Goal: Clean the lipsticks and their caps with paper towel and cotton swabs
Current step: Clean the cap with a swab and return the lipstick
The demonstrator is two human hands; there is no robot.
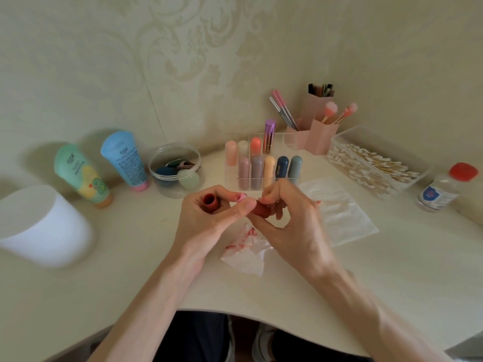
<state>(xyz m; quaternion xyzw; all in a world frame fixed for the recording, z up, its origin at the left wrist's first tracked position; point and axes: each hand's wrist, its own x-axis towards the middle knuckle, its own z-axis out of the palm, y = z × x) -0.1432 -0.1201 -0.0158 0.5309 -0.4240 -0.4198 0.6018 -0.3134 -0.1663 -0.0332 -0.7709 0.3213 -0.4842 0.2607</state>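
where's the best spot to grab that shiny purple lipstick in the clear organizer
Pinch the purple lipstick by its upper half, coming straight down from above. It stands upright in a back-row slot of the clear organizer, whose walls hem in its lower part, while its top rises well above the coral lipstick beside it.

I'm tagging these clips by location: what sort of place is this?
Probably a home dressing table in a room corner: a clear organizer of lipsticks, pink cups of makeup brushes, and patterned wallpaper behind.
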